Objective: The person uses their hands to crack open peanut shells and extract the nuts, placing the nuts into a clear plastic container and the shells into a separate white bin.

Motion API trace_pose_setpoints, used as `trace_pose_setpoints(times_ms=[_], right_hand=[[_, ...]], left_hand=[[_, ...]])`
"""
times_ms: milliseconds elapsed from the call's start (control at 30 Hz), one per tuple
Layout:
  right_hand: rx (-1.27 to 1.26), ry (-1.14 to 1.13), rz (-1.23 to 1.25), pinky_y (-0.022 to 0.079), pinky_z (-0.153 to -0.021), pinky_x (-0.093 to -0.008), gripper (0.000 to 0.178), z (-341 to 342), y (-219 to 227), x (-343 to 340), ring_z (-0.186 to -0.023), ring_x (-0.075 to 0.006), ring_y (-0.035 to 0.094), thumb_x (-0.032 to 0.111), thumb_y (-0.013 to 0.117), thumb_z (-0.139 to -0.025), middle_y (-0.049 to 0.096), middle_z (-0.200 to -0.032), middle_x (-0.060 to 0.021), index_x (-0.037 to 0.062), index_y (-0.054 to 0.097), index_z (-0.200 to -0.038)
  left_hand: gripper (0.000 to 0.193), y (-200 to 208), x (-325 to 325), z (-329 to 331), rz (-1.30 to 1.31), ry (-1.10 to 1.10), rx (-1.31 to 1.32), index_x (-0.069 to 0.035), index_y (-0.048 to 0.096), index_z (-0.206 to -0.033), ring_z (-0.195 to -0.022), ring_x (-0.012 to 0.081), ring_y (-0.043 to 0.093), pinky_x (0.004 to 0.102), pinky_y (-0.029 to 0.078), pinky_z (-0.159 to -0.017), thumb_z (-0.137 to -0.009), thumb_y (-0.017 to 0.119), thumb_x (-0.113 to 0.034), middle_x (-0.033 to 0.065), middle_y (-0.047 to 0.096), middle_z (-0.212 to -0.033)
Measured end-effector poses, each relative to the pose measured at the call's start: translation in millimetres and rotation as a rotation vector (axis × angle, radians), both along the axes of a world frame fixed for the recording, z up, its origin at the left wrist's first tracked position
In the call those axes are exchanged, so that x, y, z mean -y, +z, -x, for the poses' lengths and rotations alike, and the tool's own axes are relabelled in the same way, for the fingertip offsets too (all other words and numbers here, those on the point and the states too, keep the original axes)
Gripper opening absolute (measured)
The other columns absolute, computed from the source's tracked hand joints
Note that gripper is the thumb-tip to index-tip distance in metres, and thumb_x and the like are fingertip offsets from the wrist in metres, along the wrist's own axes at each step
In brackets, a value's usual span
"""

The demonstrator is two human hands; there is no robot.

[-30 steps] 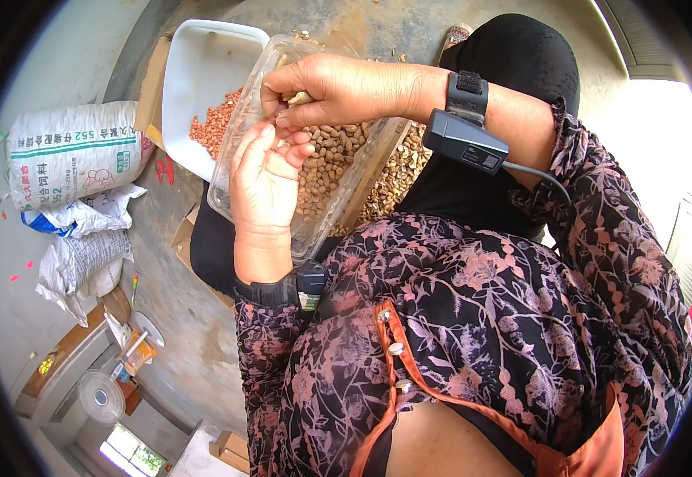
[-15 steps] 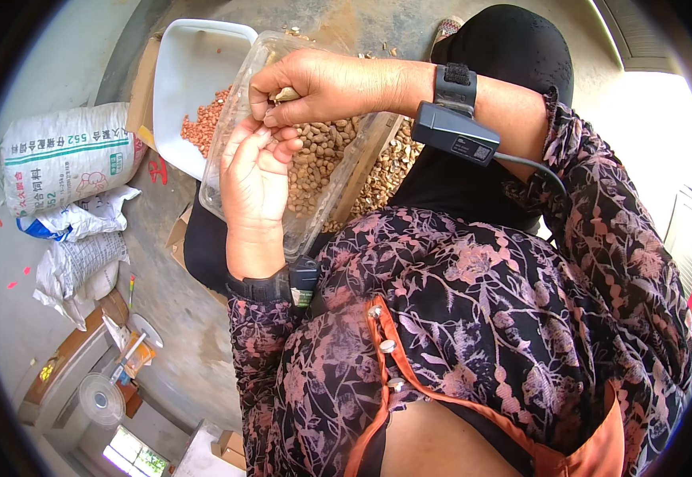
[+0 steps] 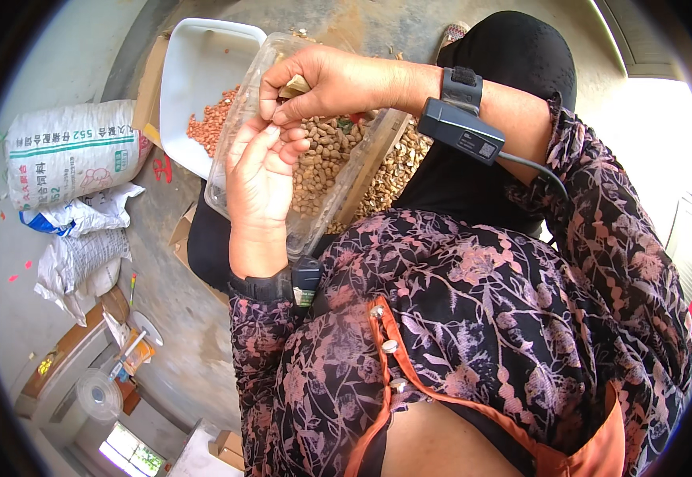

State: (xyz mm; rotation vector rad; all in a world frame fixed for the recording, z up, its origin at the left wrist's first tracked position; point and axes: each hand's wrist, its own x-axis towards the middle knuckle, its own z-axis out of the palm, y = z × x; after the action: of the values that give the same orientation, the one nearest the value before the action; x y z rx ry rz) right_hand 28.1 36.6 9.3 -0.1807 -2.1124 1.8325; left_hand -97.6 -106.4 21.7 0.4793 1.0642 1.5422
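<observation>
Above the clear plastic tray [image 3: 238,171] of unshelled peanuts [image 3: 322,163] we have both hands at work. Our right hand [image 3: 330,79] is curled nearly shut, thumb and fingertips pinched on a pale peanut pod [image 3: 296,86] over the far end of the tray. Our left hand [image 3: 262,171] sits just beneath it, palm up and fingers half curled, cupped over the tray's near side; whether anything lies in that palm we cannot tell.

We judge the main risk to be the pod or its kernels slipping out of the pinch. If the shell gives suddenly under the thumb, the kernels could jump past the cupped left hand and fall back among the unshelled peanuts in the tray, where they would be hard to pick out again (or over the tray's left wall onto the concrete floor [image 3: 163,262]). The white tub [image 3: 203,56] of reddish shelled kernels [image 3: 211,127] stands just beyond the tray's left edge, so a careless toss from this height could miss it.

The tray itself seems perched on the lap and tilted, so a push from either wrist could tip it and spill peanuts toward the heap of empty shells [image 3: 397,171] on the tray's right side, mixing the two. Left of the tub, well apart, lie the printed sacks [image 3: 71,151].
</observation>
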Motion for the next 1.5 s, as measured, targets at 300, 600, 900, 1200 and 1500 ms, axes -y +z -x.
trace_pose_setpoints(times_ms=[300,600,900,1200,1500], right_hand=[[-0.054,0.07,0.178,0.047,-0.065,-0.0168,0.015,7,4,-2,-0.072,-0.0021,0.056,0.014,0.064,-0.091,0.063,-0.08,0.0025,0.0038,0.065,-0.102],[-0.051,0.117,0.263,0.048,-0.069,-0.0183,0.015,17,9,-3,-0.077,-0.0038,0.058,0.01,0.063,-0.09,0.063,-0.085,0.0009,0.0018,0.064,-0.103],[-0.105,0.057,-0.011,0.049,-0.076,-0.0225,0.013,20,17,4,-0.084,-0.0042,0.058,0.007,0.065,-0.088,0.065,-0.088,-0.0004,0.0018,0.065,-0.1],[-0.065,-0.004,0.072,0.047,-0.064,-0.0199,0.012,20,7,-2,-0.067,-0.004,0.057,0.009,0.063,-0.09,0.062,-0.074,0.0023,0.0024,0.065,-0.1],[0.064,0.09,0.196,0.038,-0.048,-0.0183,0.014,-10,30,-25,-0.053,-0.0017,0.047,0.017,0.065,-0.088,0.056,-0.066,0.0033,0.0048,0.065,-0.093]], left_hand=[[0.026,9,2,5,0.009,0.023,0.073,0.005,0.054,-0.112,-0.08,0.0213,0.065,0.0315,0.057,-0.072,-0.09,0.047,-0.006,0.0148,0.064,-0.091],[0.024,13,2,11,-0.007,0.011,-0.003,0.002,0.055,-0.109,-0.08,0.0172,0.064,0.0301,0.057,-0.073,-0.091,0.057,-0.013,0.0124,0.064,-0.092],[0.02,13,1,19,-0.014,0.005,0.068,0.002,0.056,-0.104,-0.073,0.018,0.062,0.0287,0.054,-0.065,-0.086,0.055,-0.006,0.0111,0.062,-0.086],[0.014,6,3,22,0.096,0.037,0.122,0.002,0.06,-0.098,-0.071,0.0173,0.059,0.0273,0.049,-0.059,-0.087,0.058,-0.008,0.0095,0.061,-0.081],[0.018,-15,0,68,0.146,0.17,0.062,0.001,0.058,-0.102,-0.067,0.0148,0.052,0.0255,0.043,-0.056,-0.088,0.06,-0.011,0.0047,0.055,-0.075]])
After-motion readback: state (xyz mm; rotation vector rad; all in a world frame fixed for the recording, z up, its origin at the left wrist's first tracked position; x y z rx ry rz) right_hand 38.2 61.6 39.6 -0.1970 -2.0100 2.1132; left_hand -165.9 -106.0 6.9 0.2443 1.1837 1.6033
